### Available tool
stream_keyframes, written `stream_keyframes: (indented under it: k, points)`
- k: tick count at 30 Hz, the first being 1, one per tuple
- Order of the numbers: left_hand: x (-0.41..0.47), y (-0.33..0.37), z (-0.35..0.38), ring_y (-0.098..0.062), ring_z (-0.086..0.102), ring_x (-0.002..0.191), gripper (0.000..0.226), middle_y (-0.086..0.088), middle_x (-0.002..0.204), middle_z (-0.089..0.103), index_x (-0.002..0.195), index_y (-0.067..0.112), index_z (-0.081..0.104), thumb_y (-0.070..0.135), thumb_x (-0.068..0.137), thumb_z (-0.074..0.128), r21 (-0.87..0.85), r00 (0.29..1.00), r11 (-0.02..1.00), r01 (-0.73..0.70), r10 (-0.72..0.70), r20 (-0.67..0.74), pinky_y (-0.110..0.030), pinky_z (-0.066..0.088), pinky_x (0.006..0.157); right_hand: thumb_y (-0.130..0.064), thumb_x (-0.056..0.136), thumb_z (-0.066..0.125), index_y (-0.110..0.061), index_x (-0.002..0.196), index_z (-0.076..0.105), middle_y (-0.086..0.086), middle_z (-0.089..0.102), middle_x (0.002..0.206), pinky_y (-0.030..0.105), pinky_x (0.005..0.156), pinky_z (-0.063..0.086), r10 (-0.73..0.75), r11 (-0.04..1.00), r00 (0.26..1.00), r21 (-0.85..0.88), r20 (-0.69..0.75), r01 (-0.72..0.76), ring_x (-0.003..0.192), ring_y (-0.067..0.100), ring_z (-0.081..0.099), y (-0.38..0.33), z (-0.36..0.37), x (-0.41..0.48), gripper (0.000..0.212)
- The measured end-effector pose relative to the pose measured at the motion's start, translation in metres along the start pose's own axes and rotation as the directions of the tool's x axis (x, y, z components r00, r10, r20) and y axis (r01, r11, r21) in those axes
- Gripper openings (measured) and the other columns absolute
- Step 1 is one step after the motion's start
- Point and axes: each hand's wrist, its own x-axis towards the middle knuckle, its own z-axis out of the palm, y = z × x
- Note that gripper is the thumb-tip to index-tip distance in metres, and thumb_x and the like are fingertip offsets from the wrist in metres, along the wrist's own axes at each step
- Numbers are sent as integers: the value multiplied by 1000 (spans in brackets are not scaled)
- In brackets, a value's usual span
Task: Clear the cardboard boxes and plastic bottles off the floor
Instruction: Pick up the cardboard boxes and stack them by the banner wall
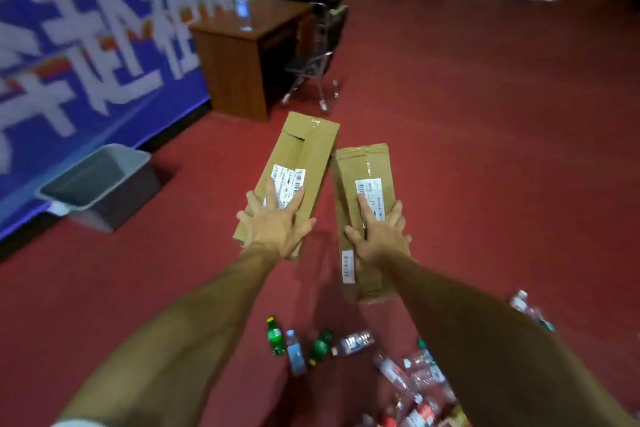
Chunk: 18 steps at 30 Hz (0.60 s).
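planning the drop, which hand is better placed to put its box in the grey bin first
Left, probably. The left hand grips the left box on the same side as the grey bin; the right hand holds the right box farther from it.

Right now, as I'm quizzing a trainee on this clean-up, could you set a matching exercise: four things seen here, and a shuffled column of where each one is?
Things
1. torn-flap cardboard box
2. other cardboard box
3. grey bin
4. upright clear bottle

Places
A. on the wooden desk
B. gripped by the right hand
C. on the floor beside the blue banner
D. gripped by the left hand

Pairs: 1-D, 2-B, 3-C, 4-A.
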Motion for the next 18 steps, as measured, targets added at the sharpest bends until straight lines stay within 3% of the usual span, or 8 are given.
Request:
stream_keyframes:
  k: [7,13,18]
  points:
    - [-49,-236,2,-48,18,139,72,-6,165,-11,152,55,5,82,88,24,-38,946,946,323,-322,18,-62,34,103,-64,98,38,-52,154,-5,27,-21,159,63,112,25,-317,943,935,-53,157,328,146,46,10,-218,80,0,71]
    - [-91,-421,-3,-46,20,136,70,-7,165,-8,151,56,5,81,89,27,-8,860,860,510,-510,11,-60,36,100,-64,97,40,-53,153,-4,26,-19,159,58,113,24,-434,886,864,-51,255,461,145,43,14,-406,157,-24,72]
    - [-120,-520,-7,-46,21,137,71,-7,165,-8,152,55,3,80,89,25,-10,763,763,646,-646,31,-61,36,101,-63,98,41,-53,153,-4,25,-19,160,57,113,24,-539,815,776,-29,327,579,145,43,14,-520,199,-43,72]
